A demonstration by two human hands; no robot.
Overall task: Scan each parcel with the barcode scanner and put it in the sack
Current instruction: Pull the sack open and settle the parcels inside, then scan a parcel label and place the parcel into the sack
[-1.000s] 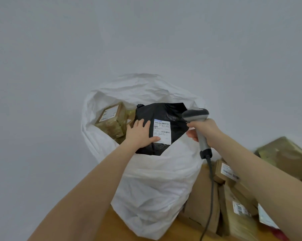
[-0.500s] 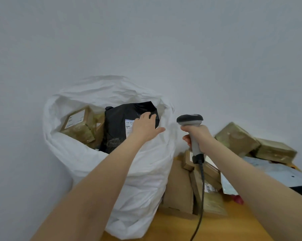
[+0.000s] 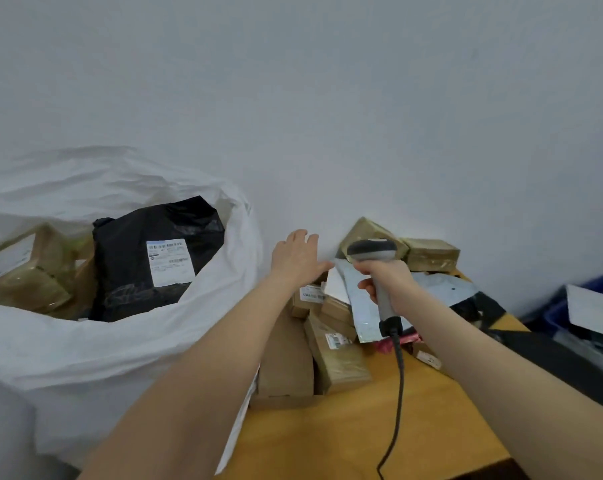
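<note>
A big white sack (image 3: 127,344) stands open at the left. Inside it lies a black parcel (image 3: 154,258) with a white label, beside brown taped boxes (image 3: 30,271). My left hand (image 3: 298,258) hovers flat with straight fingers, empty, between the sack and the parcel pile. My right hand (image 3: 385,278) grips the grey barcode scanner (image 3: 373,254) by its handle, head pointing away from me, cable hanging down. Below both hands a pile of parcels lies on the wooden table: a grey mailer (image 3: 357,299), small brown boxes (image 3: 338,355) and a large cardboard box (image 3: 286,362).
Two taped boxes (image 3: 431,254) lean against the white wall behind the pile. A silver-grey bag (image 3: 445,289) and a black item lie to the right. Blue bins (image 3: 584,306) holding a white piece stand beyond the table's (image 3: 348,438) right edge.
My left hand let go of the black parcel, now lying in the sack, and swung right toward the pile. The view turned right. The scanner hand stayed over the pile.
</note>
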